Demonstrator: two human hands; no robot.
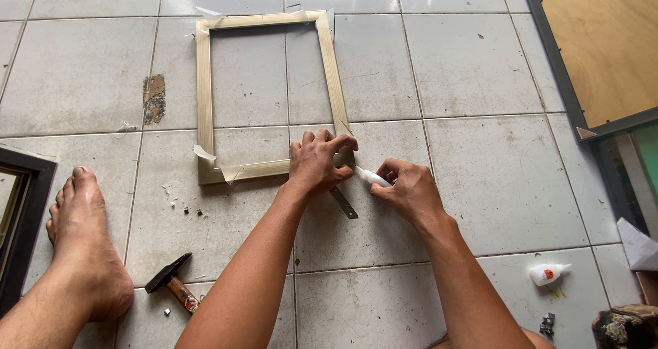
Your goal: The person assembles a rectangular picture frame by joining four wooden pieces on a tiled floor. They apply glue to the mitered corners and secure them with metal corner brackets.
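Hands low over the near right corner of a pale wooden frame [205, 95], which lies flat on the grey tiled floor [473, 68] in the middle of the scene. The left hand [317, 162] bears down on that corner, fingers curled together over the wood, pinning it. The right hand [410, 190] pinches a small white tube [371, 177] between thumb and fingertips, its tip pointing left at the joint.

By the look of it the frame is light, thin and stiff, four slim strips met at the corners, so it likely slides easily on smooth tile and would twist apart if lifted by one side; holding it flat at the corner, or by two opposite rails, seems the safe grip. Scraps of tape [203, 151] stick out at the corners. A flat metal strip [343, 202] pokes out from under the pinned corner toward the near side.

Around it: a hammer [171, 280] lies near left, beside a bare foot [86, 246], with small bits of metal scattered close by. A little glue bottle [548, 273] lies on its side near right, well apart from the hands. A dark frame [20, 219] sits at the left edge, a wooden board [603, 40] far right. Nothing crowds the corner itself.
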